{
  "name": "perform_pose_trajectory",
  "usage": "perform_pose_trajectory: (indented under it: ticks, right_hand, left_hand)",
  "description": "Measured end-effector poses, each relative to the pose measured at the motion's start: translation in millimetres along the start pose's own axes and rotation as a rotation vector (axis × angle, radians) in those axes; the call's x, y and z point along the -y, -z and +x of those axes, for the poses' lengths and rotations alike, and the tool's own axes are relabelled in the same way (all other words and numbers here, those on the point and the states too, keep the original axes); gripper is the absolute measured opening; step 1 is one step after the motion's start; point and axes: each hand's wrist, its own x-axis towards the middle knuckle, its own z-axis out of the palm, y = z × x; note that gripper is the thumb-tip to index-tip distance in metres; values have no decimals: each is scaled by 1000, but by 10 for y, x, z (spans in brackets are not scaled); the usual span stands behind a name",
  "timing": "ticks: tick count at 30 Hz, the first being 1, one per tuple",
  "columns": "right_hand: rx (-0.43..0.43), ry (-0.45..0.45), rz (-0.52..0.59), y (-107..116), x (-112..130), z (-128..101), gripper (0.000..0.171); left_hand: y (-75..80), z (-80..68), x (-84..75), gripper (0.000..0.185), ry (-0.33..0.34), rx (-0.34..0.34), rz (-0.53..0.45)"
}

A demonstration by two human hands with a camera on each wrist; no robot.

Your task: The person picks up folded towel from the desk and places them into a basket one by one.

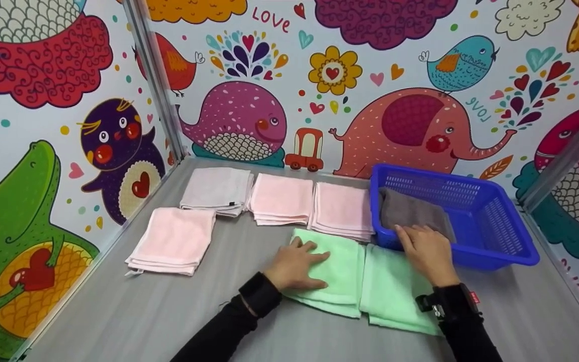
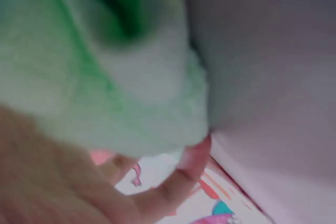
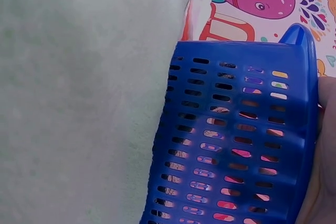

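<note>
My left hand (image 1: 297,265), fingers spread, rests on a folded light green towel (image 1: 342,266). In the left wrist view, that hand's fingertips are right at the edge of the green cloth (image 2: 131,114). A second folded green towel (image 1: 392,286) lies beside it on the right, partly under my right forearm. My right hand (image 1: 427,251) reaches over the near rim of a blue plastic basket (image 1: 495,259), close to a folded dark grey towel (image 1: 412,208) inside. In the right wrist view, the hand shows past the slotted basket wall (image 3: 231,129); its fingertips are hidden.
Two folded pink towels (image 1: 282,196) (image 1: 342,208) lie left of the basket along the back. A light grey folded towel (image 1: 216,188) is at the back left, with another pink towel (image 1: 174,239) in front. Cartoon-printed walls (image 1: 299,60) enclose the grey table (image 1: 133,317).
</note>
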Motion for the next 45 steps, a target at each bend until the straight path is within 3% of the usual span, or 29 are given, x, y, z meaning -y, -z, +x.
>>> perform_pose_trajectory:
  ticks: [6, 10, 13, 16, 18, 20, 22, 25, 27, 30, 36, 45]
  right_hand:
    - [-6, -13, 9, 34, 11, -10, 37]
    - [-43, -37, 47, 43, 77, 10, 29]
    - [-133, -35, 97, 36, 188, 34, 18]
    - [-229, -4, 150, 24, 357, 50, 21]
    - [-227, 19, 200, 9, 495, 47, 21]
    - [-134, 25, 236, -20, 626, 17, 22]
    - [36, 29, 245, -63, 737, -31, 29]
    - [310, 35, 169, -135, 843, -118, 51]
    - [413, 54, 107, -180, 878, -162, 63]
    - [443, 64, 62, -218, 908, -201, 69]
    - [414, 84, 150, -260, 955, -217, 66]
    - [483, -35, 263, -266, 917, -187, 65]
  left_hand:
    - [-4, 47, -85, 70, -23, -33, 31]
    - [2, 55, -21, 65, -23, -20, -75]
    - [2, 55, 62, 62, 36, -64, -195]
    - [0, 39, 142, 65, 128, -136, -314]
    - [3, 14, 176, 71, 181, -151, -388]
    - [0, -3, 190, 77, 198, -139, -437]
    - [-6, -14, 188, 82, 198, -110, -477]
    - [-23, -10, 173, 83, 173, -73, -493]
    - [-35, -2, 164, 78, 155, -48, -501]
    - [-43, 19, 154, 66, 114, -7, -509]
    - [-68, 63, 147, 51, 42, 32, -560]
    - [-35, 83, 162, 33, -96, 10, -595]
